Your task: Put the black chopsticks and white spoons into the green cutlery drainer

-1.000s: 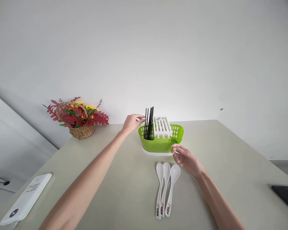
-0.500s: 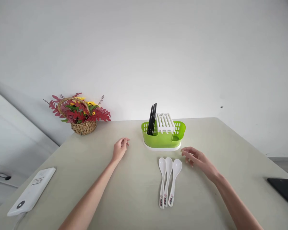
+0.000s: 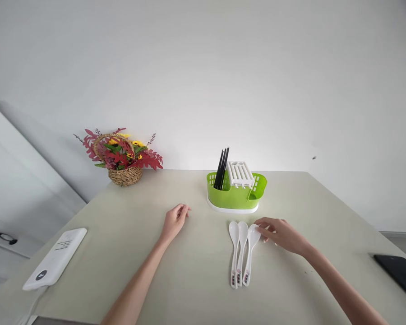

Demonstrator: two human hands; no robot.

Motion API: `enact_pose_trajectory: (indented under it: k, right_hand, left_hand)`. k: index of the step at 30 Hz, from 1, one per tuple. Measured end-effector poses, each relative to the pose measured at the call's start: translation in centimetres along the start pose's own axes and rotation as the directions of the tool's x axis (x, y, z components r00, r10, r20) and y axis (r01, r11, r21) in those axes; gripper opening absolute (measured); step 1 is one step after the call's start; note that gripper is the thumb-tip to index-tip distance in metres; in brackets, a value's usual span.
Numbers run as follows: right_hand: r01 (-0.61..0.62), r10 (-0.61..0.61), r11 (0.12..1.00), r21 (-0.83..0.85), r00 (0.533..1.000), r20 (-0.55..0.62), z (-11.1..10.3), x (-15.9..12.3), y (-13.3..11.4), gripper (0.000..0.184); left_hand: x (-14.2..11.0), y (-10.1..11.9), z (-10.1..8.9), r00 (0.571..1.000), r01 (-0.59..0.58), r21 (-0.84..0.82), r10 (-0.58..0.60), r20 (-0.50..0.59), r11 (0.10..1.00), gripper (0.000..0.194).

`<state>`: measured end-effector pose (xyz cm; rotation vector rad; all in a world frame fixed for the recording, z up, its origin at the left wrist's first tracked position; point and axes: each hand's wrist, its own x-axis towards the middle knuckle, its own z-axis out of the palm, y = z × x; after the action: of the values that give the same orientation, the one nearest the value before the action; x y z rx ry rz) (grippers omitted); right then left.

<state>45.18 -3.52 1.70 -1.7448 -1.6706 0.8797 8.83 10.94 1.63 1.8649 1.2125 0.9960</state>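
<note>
Three white spoons lie side by side on the table, bowls away from me and printed handle ends toward me. My right hand is at the bowl of the rightmost spoon, with thumb and forefinger closed around its edge. That spoon still rests on the table. Left of the spoons, my left hand rests on the table with its fingers curled in, nothing visible in them. Beyond the spoons stands a green cutlery holder with a white slotted top. Several black chopsticks stand in its left compartment.
A wicker basket of red and yellow flowers stands at the back left near the wall. On the left lies a white device with a cable. A black phone lies at the right edge of the table.
My right hand has moved down and left onto the rightmost spoon's bowl. The left hand stays curled in about the same place. The whole view has shifted slightly.
</note>
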Motion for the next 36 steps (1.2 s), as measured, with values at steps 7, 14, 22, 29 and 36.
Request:
enact_pose_trajectory:
  k: [7,14,22,29,36]
  right_hand:
    - [0.043,-0.042,0.995,-0.094,0.999,0.010,-1.0,-1.7,-0.6,0.034]
    - [0.050,-0.116,0.971,-0.233,0.953,-0.278,-6.5,-4.4,-5.3,0.040]
    - [0.063,-0.346,0.922,-0.382,0.580,-0.738,-8.2,-3.9,-17.7,0.027]
    - [0.068,-0.601,0.762,-0.644,0.443,-0.665,-5.4,0.8,-19.4,0.030]
    - [0.009,-0.745,0.533,-0.846,0.478,-0.465,-3.3,4.0,-17.4,0.029]
  left_hand:
    - [-1.0,-0.2,-0.1,1.000,0.015,-0.026,-0.015,0.007,1.000,0.048]
    - [-1.9,-0.1,-0.1,0.999,0.035,-0.040,-0.034,0.028,0.999,0.046]
    - [-2.1,-0.1,0.0,1.000,0.022,-0.006,-0.022,0.022,1.000,0.045]
    - [-2.8,0.0,0.1,0.997,-0.030,0.059,0.026,0.068,0.998,0.046]
    - [-3.0,-0.5,0.3,0.992,-0.079,0.119,0.066,0.105,0.990,0.041]
